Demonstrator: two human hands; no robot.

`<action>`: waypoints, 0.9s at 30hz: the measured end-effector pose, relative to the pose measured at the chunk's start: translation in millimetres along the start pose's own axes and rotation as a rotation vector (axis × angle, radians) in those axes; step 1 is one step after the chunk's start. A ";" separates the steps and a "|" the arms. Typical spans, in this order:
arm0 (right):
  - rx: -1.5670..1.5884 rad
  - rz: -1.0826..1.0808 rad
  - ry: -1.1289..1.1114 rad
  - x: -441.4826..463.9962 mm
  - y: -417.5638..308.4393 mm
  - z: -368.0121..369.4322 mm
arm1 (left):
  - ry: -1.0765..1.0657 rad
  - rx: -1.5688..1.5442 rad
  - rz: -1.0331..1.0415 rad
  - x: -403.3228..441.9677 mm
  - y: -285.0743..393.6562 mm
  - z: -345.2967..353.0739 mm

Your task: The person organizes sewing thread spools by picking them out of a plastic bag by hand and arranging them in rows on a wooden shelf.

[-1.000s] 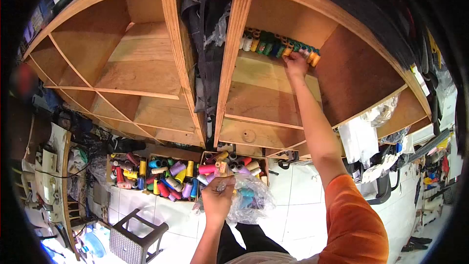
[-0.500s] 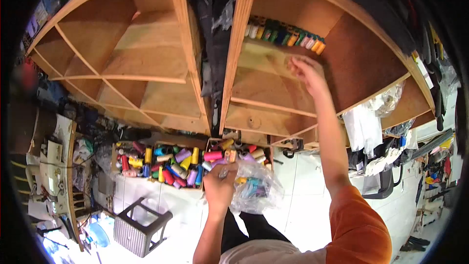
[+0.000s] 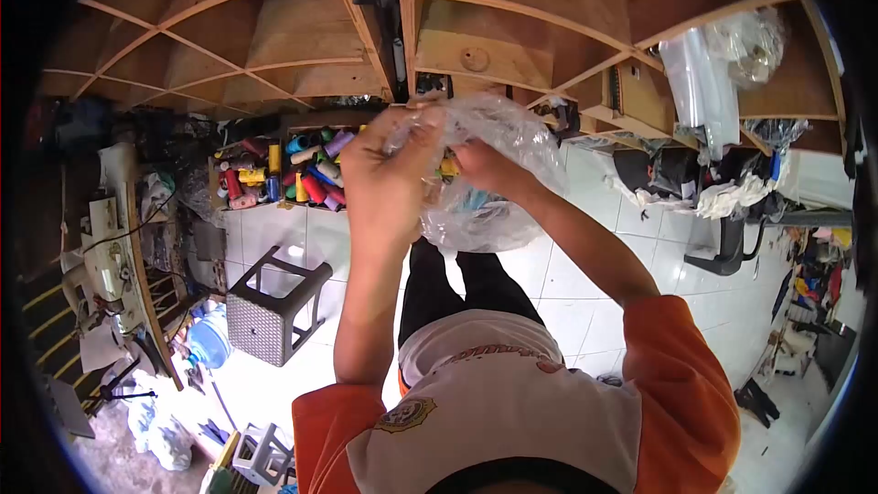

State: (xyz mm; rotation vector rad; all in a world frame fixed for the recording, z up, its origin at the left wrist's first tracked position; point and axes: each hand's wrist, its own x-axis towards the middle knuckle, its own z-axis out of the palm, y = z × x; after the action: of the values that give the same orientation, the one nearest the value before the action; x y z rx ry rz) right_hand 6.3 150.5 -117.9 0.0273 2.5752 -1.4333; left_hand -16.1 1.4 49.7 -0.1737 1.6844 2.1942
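My left hand is closed on the gathered edge of a clear plastic bag, held up at chest height. My right hand is at the bag, its fingertips lost among the folds of plastic; whether they hold anything is hidden. Yellow and blue-green pieces that look like thread spools show through the film below my right hand. Behind my left hand, a box of many-coloured thread spools stands low by the shelving, its right part covered by my hand and the bag.
Wooden shelving spans the top, with white plastic bags hanging at its right. A grey stool stands on the white tiles, near a blue water bottle. A sewing machine is at the left.
My right hand has come down from the shelf with the row of spools to the plastic bag. My left hand has raised the bag. The view has tilted downward.
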 end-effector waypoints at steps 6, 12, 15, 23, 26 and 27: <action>0.057 -0.279 0.143 30.9 13.4 36.7 | -0.030 -0.084 0.005 -10.9 13.8 -3.7; 0.078 -0.299 0.158 38.2 -6.3 51.2 | 0.009 -0.113 0.009 -25.0 27.3 -8.2; 0.087 -0.299 0.173 37.3 -13.1 55.4 | 0.059 -0.074 0.014 -23.5 30.6 -9.3; 0.150 -0.308 0.210 44.2 -32.0 65.4 | 0.060 -0.041 0.027 -21.9 31.7 -7.6; 0.204 -0.325 0.215 52.3 -41.7 68.4 | 0.057 -0.029 0.024 -20.8 27.0 -8.3; 0.226 -0.332 0.211 55.7 -45.6 69.5 | 0.066 -0.037 0.027 -20.3 25.8 -9.5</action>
State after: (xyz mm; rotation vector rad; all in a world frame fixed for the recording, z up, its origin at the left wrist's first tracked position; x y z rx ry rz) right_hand -42.3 63.2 -125.1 -0.2407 2.6605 -1.9307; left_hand -7.7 -17.6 76.9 -0.2368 1.6908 2.2632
